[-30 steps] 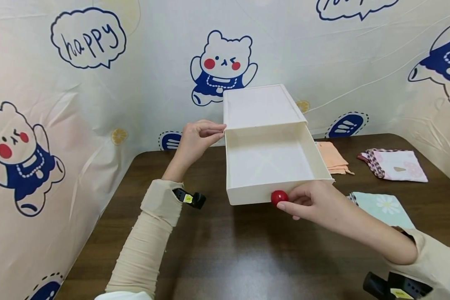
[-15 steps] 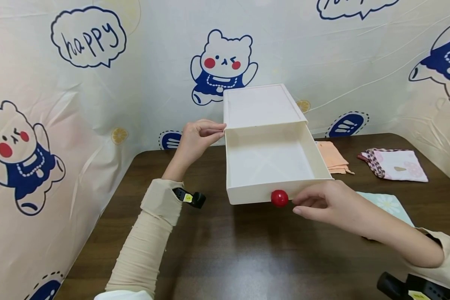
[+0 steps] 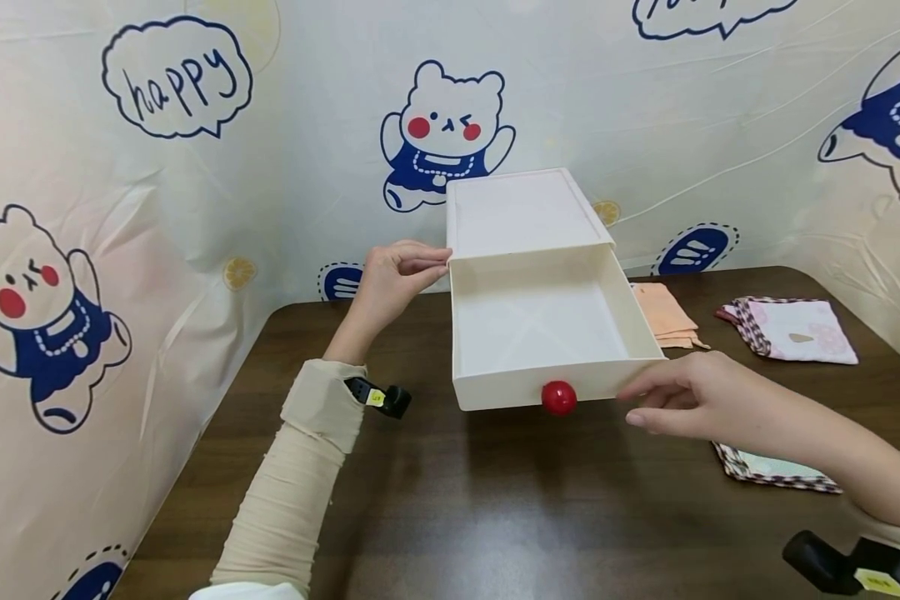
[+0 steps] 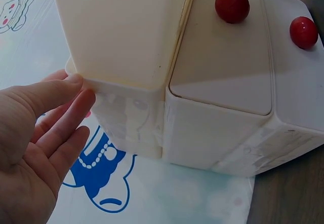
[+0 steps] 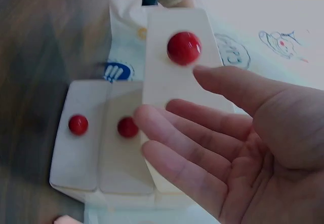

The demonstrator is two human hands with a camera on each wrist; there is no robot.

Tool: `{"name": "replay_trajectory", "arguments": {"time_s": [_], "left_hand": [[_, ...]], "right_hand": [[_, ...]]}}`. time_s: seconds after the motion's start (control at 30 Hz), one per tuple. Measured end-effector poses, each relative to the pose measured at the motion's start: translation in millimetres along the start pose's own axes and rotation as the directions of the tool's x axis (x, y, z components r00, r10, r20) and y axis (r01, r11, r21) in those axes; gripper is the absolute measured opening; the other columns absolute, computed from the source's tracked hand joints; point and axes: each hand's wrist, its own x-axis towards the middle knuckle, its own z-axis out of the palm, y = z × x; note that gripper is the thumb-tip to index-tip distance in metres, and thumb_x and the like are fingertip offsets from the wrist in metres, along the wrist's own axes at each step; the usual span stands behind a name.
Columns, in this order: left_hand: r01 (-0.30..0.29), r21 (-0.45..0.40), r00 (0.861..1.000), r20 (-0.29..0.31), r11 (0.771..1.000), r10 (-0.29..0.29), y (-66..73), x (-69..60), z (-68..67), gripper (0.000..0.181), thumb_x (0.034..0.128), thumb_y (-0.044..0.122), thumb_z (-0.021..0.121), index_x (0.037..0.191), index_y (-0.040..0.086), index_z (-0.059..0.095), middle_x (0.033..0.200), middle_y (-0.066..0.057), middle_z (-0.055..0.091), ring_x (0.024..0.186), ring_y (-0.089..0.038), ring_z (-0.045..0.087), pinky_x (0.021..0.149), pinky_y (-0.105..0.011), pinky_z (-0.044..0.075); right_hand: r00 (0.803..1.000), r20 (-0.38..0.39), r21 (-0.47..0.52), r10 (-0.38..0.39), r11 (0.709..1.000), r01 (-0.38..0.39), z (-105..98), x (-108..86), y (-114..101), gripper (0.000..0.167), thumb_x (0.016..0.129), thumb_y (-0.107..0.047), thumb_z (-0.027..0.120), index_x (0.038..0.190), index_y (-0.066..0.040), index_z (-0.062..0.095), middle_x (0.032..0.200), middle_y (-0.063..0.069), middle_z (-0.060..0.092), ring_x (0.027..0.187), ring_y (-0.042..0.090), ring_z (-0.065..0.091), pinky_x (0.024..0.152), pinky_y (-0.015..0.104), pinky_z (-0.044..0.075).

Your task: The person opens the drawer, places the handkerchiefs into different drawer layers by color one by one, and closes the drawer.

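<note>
White plastic-looking cabinet [image 3: 528, 212] is standing at the upper centre of the head frame, its top drawer [image 3: 498, 387] sitting pulled out, red knob [image 3: 558, 397] facing front. Left hand [image 3: 399, 275] is pinching the cabinet's edge; right hand [image 3: 708, 396] is hanging relaxed beside the drawer front, contact unclear. Wrist views are additionally showing two closed drawers [image 4: 223, 64].
</note>
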Motion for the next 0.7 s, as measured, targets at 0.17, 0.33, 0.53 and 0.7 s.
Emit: {"name": "replay_trajectory", "arguments": {"time_s": [0.17,0.33,0.53,0.7], "left_hand": [[0.004,0.003,1.0,-0.002,1.0,-0.004,-0.7,-0.2,0.0,0.024,0.0801,0.004,0.07,0.104,0.002,0.069,0.101,-0.012,0.064,0.09,-0.021,0.064,0.076,-0.025,0.053],[-0.001,-0.004,1.0,-0.004,1.0,0.001,-0.9,-0.3,-0.2,0.023,0.08,0.003,0.07,0.103,0.002,0.069,0.101,-0.012,0.064,0.09,-0.02,0.064,0.076,-0.025,0.053],[0.004,0.004,1.0,0.003,1.0,-0.004,12.0,-3.6,0.0,0.023,0.0806,-0.001,0.068,0.104,-0.003,0.067,0.101,-0.016,0.063,0.091,-0.025,0.064,0.076,-0.025,0.053],[0.004,0.02,1.0,0.008,1.0,-0.004,29.4,-8.6,-0.1,0.023,0.0812,-0.004,0.066,0.104,-0.008,0.065,0.102,-0.019,0.063,0.092,-0.028,0.063,0.076,-0.026,0.053]], "right_hand": [[1.0,0.027,-0.015,0.01,1.0,-0.009,-8,-7.1,9,0.024,0.088,-0.021,0.063,0.11,-0.011,0.065,0.101,-0.003,0.066,0.077,0.003,0.059,0.058,0.024,0.052],[0.997,0.055,-0.028,0.056,0.998,-0.055,-16,-12.7,19,0.024,0.087,-0.024,0.064,0.11,-0.016,0.065,0.104,-0.002,0.065,0.079,0.005,0.06,0.06,0.025,0.052],[0.997,0.06,-0.06,0.05,0.997,-0.047,-29,-17.1,33,0.022,0.087,-0.02,0.064,0.109,-0.018,0.065,0.101,-0.007,0.066,0.081,0.005,0.061,0.063,0.025,0.053],[0.999,0.041,-0.062,-0.019,0.998,0.022,-36,-17.8,44,0.023,0.087,-0.012,0.064,0.11,-0.012,0.065,0.099,-0.009,0.066,0.08,0.006,0.063,0.063,0.024,0.054]]}}
